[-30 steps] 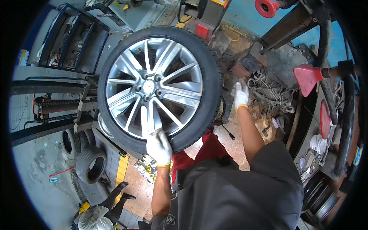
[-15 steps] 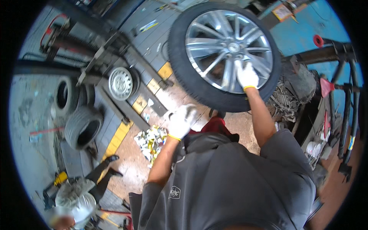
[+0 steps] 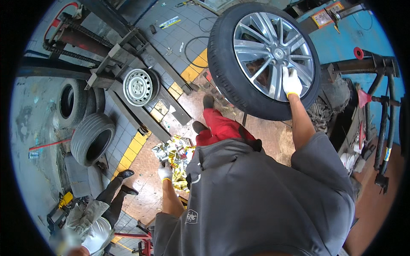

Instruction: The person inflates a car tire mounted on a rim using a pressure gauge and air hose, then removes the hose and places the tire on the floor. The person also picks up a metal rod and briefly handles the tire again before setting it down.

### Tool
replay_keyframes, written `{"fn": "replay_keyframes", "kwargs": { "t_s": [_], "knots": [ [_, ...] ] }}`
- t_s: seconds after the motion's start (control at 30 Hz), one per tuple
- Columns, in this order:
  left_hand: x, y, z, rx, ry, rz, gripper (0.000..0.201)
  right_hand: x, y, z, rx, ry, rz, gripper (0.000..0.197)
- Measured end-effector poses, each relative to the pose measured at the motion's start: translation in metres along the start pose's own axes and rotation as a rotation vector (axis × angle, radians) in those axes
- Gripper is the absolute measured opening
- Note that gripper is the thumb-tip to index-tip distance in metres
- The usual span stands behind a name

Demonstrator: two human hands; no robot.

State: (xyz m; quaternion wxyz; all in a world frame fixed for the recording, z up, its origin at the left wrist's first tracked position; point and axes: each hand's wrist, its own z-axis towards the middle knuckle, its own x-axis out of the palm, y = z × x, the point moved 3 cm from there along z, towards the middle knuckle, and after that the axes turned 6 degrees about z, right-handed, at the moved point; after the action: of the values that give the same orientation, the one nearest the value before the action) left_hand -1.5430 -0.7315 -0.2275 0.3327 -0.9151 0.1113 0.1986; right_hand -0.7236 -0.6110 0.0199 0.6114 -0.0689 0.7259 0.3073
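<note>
A large tyre on a silver multi-spoke alloy wheel (image 3: 278, 53) stands tilted in front of me on the right. My right hand (image 3: 292, 82), in a white glove with a yellow cuff, is closed around one of its lower spokes, below the hub. My left hand (image 3: 165, 171), gloved the same way, hangs low at my left, above crumpled gold and silver foil (image 3: 178, 149). Its fingers look curled; whatever may be inside them is hidden.
A bare steel wheel (image 3: 138, 87) lies by the lift arms (image 3: 164, 68) at the left. Several loose tyres (image 3: 93, 138) rest near the left wall. Another person (image 3: 94, 219) is at the lower left. A black metal frame (image 3: 386, 102) stands at the right. A cable (image 3: 190, 53) curves behind the wheel.
My left hand has dropped down and left, away from my front. The wheel and my right hand appear farther right in view. My red trouser legs and shoes now show.
</note>
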Motion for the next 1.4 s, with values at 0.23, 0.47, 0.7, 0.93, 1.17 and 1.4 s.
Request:
{"fn": "replay_keyframes", "kwargs": {
  "t_s": [0.23, 0.47, 0.7, 0.93, 1.17, 1.4],
  "knots": [
    [0.019, -0.021, 0.019, 0.019, 0.099, -0.107, 0.014, -0.003, -0.005, -0.002, 0.048, -0.012, 0.007, 0.072],
    [-0.012, -0.101, 0.050, 0.090, 0.018, -0.110, 0.014, -0.005, -0.005, -0.005, 0.090, -0.034, 0.027, 0.073],
    [-0.039, -0.129, 0.102, 0.231, 0.024, 0.065, 0.012, 0.001, -0.004, 0.003, 0.142, -0.061, 0.015, 0.074],
    [-0.004, -0.228, 0.120, 0.147, 0.106, -0.006, 0.013, 0.012, -0.013, 0.018, 0.251, -0.133, -0.004, 0.082],
    [0.055, -0.527, 0.208, 0.447, 0.352, 0.233, 0.012, 0.029, -0.027, 0.008, 0.395, -0.278, -0.074, 0.064],
    [0.288, -0.922, 0.295, 0.867, 0.472, 0.666, 0.026, 0.046, -0.030, -0.003, 0.601, -0.388, 0.354, 0.032]
  ]
}}
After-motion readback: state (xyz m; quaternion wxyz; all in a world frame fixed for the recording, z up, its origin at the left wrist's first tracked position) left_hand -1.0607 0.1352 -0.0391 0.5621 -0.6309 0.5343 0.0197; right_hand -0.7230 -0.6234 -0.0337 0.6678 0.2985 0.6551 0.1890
